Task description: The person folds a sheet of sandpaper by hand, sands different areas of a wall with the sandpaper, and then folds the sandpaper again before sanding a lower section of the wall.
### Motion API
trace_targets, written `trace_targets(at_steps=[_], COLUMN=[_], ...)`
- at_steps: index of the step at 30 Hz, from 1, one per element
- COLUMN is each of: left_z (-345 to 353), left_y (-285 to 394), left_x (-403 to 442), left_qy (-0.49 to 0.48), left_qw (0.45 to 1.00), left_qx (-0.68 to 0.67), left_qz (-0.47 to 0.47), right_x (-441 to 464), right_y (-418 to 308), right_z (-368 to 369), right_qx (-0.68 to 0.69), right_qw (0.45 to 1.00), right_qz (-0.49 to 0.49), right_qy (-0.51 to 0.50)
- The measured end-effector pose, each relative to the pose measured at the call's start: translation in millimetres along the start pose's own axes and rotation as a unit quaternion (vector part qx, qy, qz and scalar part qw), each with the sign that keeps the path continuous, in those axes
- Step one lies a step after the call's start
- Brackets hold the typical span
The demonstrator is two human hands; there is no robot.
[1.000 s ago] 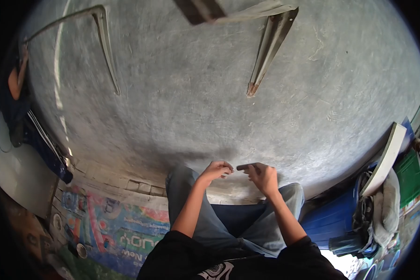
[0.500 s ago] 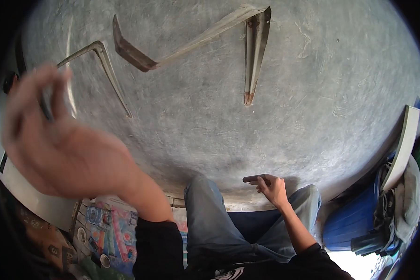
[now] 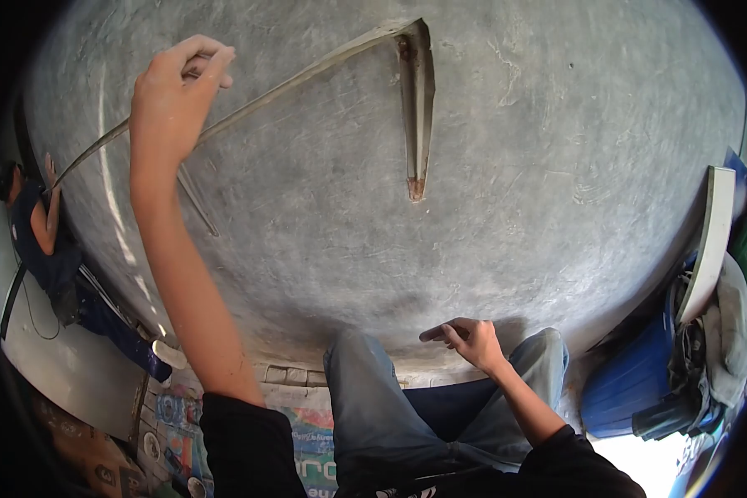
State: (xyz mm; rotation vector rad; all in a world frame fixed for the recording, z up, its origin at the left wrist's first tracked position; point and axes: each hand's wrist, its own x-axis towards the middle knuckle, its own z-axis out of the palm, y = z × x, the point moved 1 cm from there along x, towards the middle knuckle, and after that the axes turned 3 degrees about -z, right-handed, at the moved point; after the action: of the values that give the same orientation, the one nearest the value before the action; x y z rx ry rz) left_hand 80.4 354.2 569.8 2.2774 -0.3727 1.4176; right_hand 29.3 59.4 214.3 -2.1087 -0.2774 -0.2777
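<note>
The right hand grips a dark, stubby bar; the left hand curls by the scuffed grey wall, closure unclear.

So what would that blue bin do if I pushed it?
The blue bin might feel top-heavy, with dark cloth draped at its edge. The cloth could slip off, as it hangs loosely. The bin's sides look like plastic, so they may bend.

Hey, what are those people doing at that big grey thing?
Someone sits at the grey surface, right hand holding a small dark thing near the knees. The left hand is raised near the bent metal piece; I can't tell if it holds anything. Another person, off left, has a hand up there too.
</note>
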Motion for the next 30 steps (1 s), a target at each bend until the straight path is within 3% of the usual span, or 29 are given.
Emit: trace_targets(at_steps=[7, 30], left_z=[13, 28], left_y=[-25, -48], left_x=[16, 32], left_qy=[-0.002, -0.032], left_qw=[0.997, 0.989], left_qx=[-0.062, -0.134], left_qz=[-0.035, -0.057], right_x=[20, 3], right_y=[-9, -11], right_z=[-7, 10], right_qx=[-0.039, 0.024], right_qw=[0.997, 0.997], right_qz=[-0.054, -0.078], right_qy=[0.047, -0.007])
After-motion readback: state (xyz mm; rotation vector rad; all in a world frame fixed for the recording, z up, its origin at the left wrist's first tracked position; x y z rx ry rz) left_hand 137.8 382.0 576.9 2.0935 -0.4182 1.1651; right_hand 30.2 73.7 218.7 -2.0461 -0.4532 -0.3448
